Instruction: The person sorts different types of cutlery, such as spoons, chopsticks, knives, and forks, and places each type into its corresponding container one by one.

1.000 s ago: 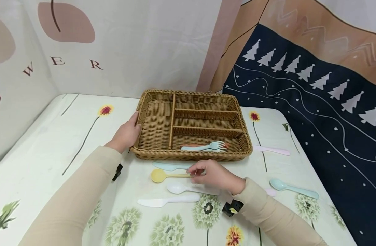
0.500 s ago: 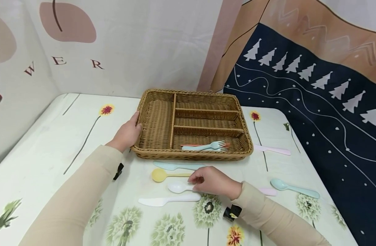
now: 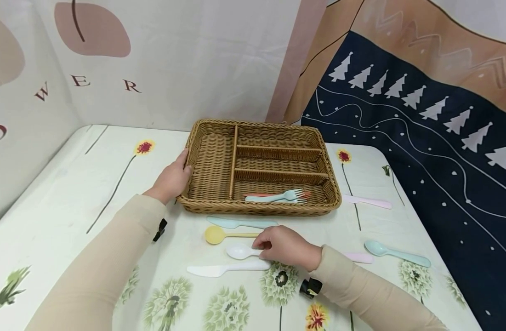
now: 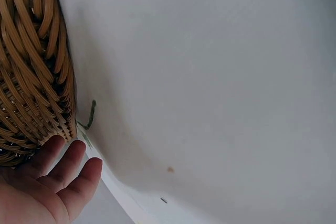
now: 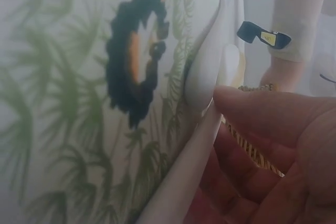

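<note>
A brown wicker cutlery tray (image 3: 232,161) stands at the back of the table. My left hand (image 3: 170,181) holds its left end, thumb over the rim; in the left wrist view, loosely bent fingers (image 4: 73,174) lie against the outer weave. In front of the tray my right hand (image 3: 287,248) pinches the handle of a white spoon (image 3: 239,251), whose bowl points left. The right wrist view shows the thumb against the white handle (image 5: 181,182). A white knife (image 3: 228,269) lies just nearer, and a yellow spoon (image 3: 215,235) and light blue knife (image 3: 240,223) lie beyond.
Light blue forks (image 3: 273,197) and an orange piece lie in the tray's front compartment. On the right are a pink-handled piece (image 3: 368,201), a light blue spoon (image 3: 395,253) and another pink handle (image 3: 360,258). Fabric hangings (image 3: 186,59) rise behind the table.
My right hand has come down slightly toward me, from beside the yellow spoon's handle onto the white spoon's handle. My left hand and the tray have stayed in place.
</note>
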### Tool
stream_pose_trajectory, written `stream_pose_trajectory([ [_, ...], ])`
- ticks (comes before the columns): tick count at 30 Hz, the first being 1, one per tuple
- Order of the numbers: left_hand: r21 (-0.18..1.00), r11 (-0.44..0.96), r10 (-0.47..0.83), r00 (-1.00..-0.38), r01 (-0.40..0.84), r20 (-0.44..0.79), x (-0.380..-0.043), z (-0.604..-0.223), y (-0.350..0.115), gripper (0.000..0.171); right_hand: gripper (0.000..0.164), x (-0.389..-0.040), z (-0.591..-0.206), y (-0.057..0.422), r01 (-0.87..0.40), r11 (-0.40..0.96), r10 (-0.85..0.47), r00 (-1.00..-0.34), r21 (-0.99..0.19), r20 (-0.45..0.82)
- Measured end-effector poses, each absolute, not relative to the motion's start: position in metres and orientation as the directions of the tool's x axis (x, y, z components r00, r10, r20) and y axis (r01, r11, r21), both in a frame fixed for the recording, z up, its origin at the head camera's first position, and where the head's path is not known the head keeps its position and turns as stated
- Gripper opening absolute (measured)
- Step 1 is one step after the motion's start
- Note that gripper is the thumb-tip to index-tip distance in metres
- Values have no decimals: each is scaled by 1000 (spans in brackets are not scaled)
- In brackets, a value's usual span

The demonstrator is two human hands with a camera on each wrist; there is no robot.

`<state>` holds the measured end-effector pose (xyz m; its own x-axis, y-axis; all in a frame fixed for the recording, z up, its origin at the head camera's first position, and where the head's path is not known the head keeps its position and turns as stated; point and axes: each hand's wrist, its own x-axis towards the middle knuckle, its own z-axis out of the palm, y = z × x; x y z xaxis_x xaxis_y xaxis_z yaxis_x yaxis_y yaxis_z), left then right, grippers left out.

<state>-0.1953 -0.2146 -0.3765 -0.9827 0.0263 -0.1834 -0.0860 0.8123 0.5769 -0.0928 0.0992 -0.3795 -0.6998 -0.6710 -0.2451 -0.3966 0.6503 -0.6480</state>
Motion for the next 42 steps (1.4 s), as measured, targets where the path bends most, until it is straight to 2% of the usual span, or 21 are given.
stream_pose_trajectory([
  [12, 576, 812, 24, -980, -96, -196, -195, -376, -214, 60, 18, -91, -373, 91, -527, 688, -686, -697, -500, -209],
  [20, 593, 800, 31, -980, -93, -195, -193, -378, -215, 60, 31, -97, -370, 92, -524, 654, -693, -703, -546, -156],
  [25, 592, 801, 33, -981, -88, -190, -194, -376, -215, 60, 24, -103, -354, 94, -509, 660, -674, -726, -553, -137],
  [31, 591, 802, 31, -982, -87, -187, -195, -376, -215, 60, 29, -113, -337, 96, -515, 662, -665, -739, -545, -108],
  [37, 592, 800, 30, -980, -93, -195, -195, -377, -214, 60, 29, -122, -323, 97, -500, 651, -667, -736, -571, -115],
  [42, 590, 802, 31, -980, -93, -197, -194, -378, -215, 60, 28, -131, -313, 96, -526, 650, -671, -736, -548, -90],
])
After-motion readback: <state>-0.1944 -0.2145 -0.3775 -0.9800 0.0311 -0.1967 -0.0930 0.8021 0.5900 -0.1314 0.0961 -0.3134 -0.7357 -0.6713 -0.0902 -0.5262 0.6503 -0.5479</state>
